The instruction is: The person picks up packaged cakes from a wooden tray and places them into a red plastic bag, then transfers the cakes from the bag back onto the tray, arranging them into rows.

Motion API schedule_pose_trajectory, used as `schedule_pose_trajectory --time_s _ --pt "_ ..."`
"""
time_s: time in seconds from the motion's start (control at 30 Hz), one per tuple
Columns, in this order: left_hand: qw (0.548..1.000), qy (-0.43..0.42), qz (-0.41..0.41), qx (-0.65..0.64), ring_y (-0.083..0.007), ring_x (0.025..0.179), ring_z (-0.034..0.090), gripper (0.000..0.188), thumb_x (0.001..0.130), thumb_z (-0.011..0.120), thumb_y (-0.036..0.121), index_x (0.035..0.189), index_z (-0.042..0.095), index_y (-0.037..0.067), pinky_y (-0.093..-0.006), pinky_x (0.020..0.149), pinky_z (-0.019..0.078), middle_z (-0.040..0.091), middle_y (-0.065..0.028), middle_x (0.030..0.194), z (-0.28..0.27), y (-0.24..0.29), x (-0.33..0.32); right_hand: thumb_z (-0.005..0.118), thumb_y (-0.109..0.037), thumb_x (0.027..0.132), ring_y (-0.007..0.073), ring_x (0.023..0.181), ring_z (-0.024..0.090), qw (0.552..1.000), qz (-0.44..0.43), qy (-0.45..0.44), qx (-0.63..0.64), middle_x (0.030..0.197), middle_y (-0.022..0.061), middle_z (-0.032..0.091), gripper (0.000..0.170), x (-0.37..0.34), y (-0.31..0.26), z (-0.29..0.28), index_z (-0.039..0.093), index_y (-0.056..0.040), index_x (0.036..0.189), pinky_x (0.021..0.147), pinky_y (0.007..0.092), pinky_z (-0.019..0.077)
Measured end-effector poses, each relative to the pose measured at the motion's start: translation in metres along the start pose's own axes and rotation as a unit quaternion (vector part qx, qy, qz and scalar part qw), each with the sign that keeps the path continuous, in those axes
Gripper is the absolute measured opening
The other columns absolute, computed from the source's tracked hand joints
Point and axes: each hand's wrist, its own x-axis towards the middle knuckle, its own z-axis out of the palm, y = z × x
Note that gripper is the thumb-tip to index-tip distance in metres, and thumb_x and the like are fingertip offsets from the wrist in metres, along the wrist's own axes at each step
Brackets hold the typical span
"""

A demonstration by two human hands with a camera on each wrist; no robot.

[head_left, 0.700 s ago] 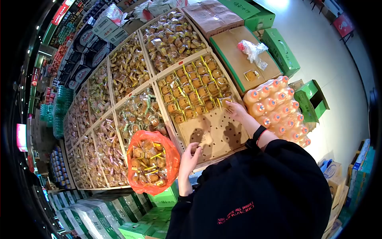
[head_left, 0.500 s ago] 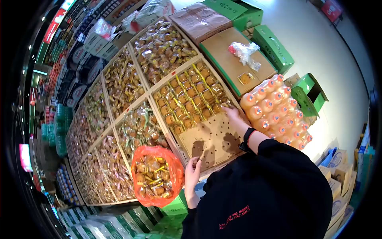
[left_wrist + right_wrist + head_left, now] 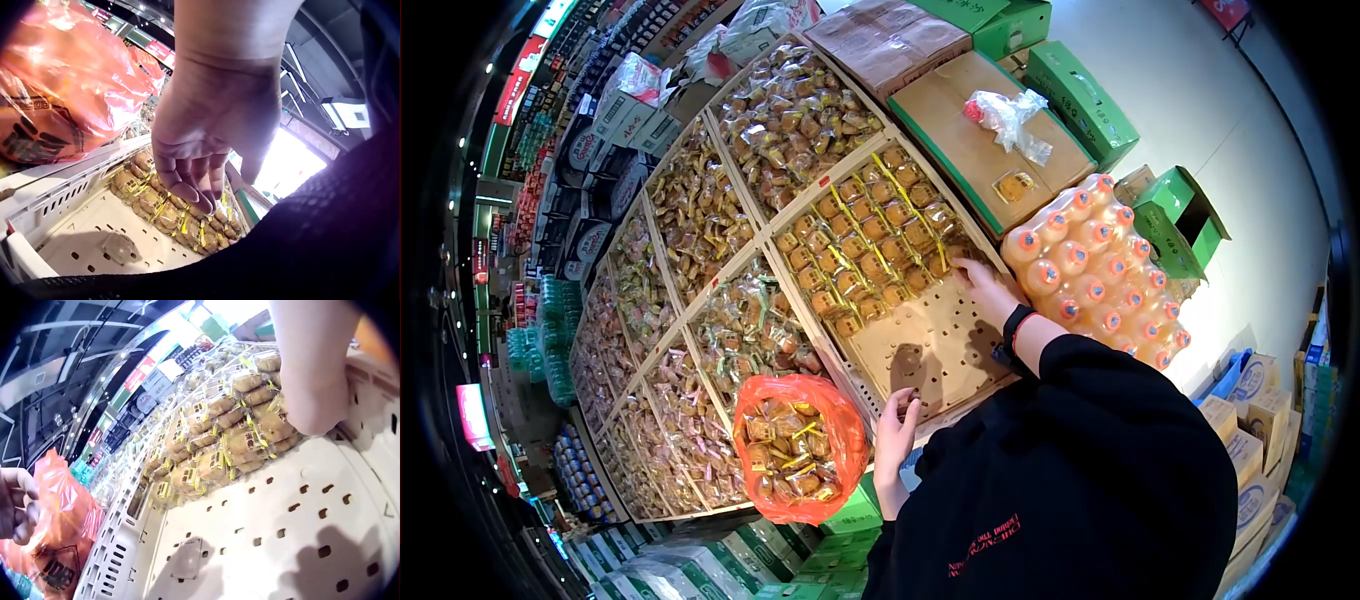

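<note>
Left hand (image 3: 895, 435): raised over the near-left edge of the pale plastic crate (image 3: 930, 345), fingers loosely bent, thumb apart from them, no item in hold. Right hand (image 3: 992, 292): inside the crate near its right wall, fingers bent down at the near end of the wrapped cakes (image 3: 875, 235). The fingertips are hidden by the hand in the right wrist view; I cannot tell how far open they are, or whether they grip a pack or only touch it.

The wrapped cakes lie in close rows at the far part of the crate, in clear film with yellow strips, stacked more than one layer deep. The near part of the perforated crate floor is exposed, with shadows across it.

An open red plastic bag (image 3: 855, 465) stands just beside the crate, to the left of my left hand, with bagged cakes (image 3: 788, 450) inside; its support is not discernible. Right of the crate, shrink-wrapped bottles (image 3: 1090, 275) with orange caps. Beyond them, a brown carton (image 3: 945, 115) bears a crumpled clear bag (image 3: 1015, 122) and a single wrapped cake (image 3: 1013, 186).
</note>
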Motion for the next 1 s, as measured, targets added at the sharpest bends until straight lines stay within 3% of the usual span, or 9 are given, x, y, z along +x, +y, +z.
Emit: schedule_pose_trajectory --time_s 0.03,0.07,0.27,0.3,0.43,0.5,0.63,0.93,1.0 --pt "1.0 -0.004 0.002 0.01 -0.0181 0.084 0.06 0.031 0.087 0.054 0.023 0.112 0.051 0.003 -0.0292 0.073 0.0471 0.062 -0.0102 0.096 -0.001 0.0 0.0 0.057 -0.002 0.078 0.0143 0.092 0.052 0.979 -0.182 -0.019 -0.091 0.103 0.0061 0.051 0.024 -0.004 0.014 0.002 0.049 -0.0067 0.1 0.076 0.0283 0.0475" --pt "1.0 -0.002 0.0 0.009 -0.0181 0.084 0.06 0.031 0.087 0.054 0.023 0.112 0.051 0.003 -0.0292 0.073 0.0471 0.062 -0.0102 0.096 0.0 0.002 0.0 0.057 -0.002 0.078 0.0143 0.092 0.052 0.979 -0.18 -0.021 -0.091 0.103 0.0061 0.051 0.024 0.0 0.016 0.001 0.049 -0.0067 0.1 0.076 0.0283 0.0475" --pt "1.0 -0.004 0.001 0.016 -0.0184 0.086 0.06 0.03 0.088 0.053 0.021 0.112 0.05 0.003 -0.0289 0.075 0.0467 0.061 -0.0105 0.098 -0.001 0.006 -0.005 0.058 -0.005 0.077 0.0145 0.062 0.046 0.961 0.106 0.202 0.159 0.066 0.0042 0.046 0.012 0.036 0.017 -0.004 0.047 -0.0079 0.072 0.08 0.0404 0.0469" --pt "1.0 -0.004 -0.001 0.013 -0.0182 0.087 0.06 0.03 0.087 0.053 0.02 0.112 0.051 0.003 -0.0288 0.075 0.0467 0.061 -0.0104 0.098 -0.001 0.005 -0.005 0.057 -0.003 0.077 0.0134 0.07 0.047 0.939 0.12 0.275 0.169 0.075 0.0023 0.048 0.009 0.043 0.018 0.003 0.049 -0.0081 0.078 0.082 0.0437 0.0451" --pt "1.0 -0.011 -0.012 0.017 -0.0177 0.087 0.06 0.029 0.087 0.054 0.018 0.112 0.051 0.003 -0.0287 0.077 0.0467 0.061 -0.0103 0.098 0.0 0.008 -0.004 0.056 -0.002 0.077 0.0133 0.08 0.047 0.928 0.069 0.316 0.185 0.088 0.0015 0.049 0.018 0.044 0.025 0.006 0.05 -0.0091 0.092 0.085 0.0442 0.0434" --pt "1.0 -0.015 -0.019 0.011 -0.0179 0.087 0.06 0.028 0.087 0.054 0.017 0.112 0.051 0.003 -0.0287 0.077 0.0466 0.062 -0.0103 0.098 0.001 0.01 -0.006 0.059 -0.002 0.075 0.0191 0.089 0.05 0.942 0.029 0.302 0.144 0.096 0.0045 0.051 0.038 0.046 0.034 0.002 0.046 -0.0117 0.109 0.075 0.0381 0.0481" --pt "0.999 -0.022 -0.005 0.031 -0.0187 0.088 0.061 0.028 0.087 0.054 0.016 0.112 0.05 0.004 -0.0292 0.076 0.0472 0.062 -0.0103 0.097 0.001 0.01 -0.006 0.06 -0.002 0.075 0.0177 0.087 0.052 0.947 -0.028 0.296 0.124 0.101 0.0046 0.052 0.039 0.049 0.05 0.002 0.046 -0.0103 0.11 0.068 0.0328 0.0502" --pt "0.998 -0.024 -0.005 0.051 -0.0191 0.089 0.06 0.03 0.087 0.055 0.018 0.113 0.05 0.004 -0.0299 0.076 0.0472 0.061 -0.0106 0.099 0.003 0.009 -0.002 0.063 -0.005 0.077 0.0168 0.082 0.055 0.96 0.062 0.264 0.067 0.097 0.0043 0.056 0.025 0.068 0.058 -0.026 0.051 -0.0058 0.099 0.066 0.0313 0.0523" --pt "0.998 -0.027 -0.013 0.053 -0.0191 0.088 0.06 0.031 0.087 0.055 0.019 0.113 0.05 0.004 -0.0297 0.076 0.0471 0.061 -0.0107 0.099 0.002 0.009 -0.004 0.059 -0.017 0.082 0.018 0.078 0.056 0.959 0.041 0.28 0.004 0.097 0.0073 0.056 0.02 0.065 0.055 -0.013 0.052 -0.0045 0.096 0.064 0.0332 0.0525"
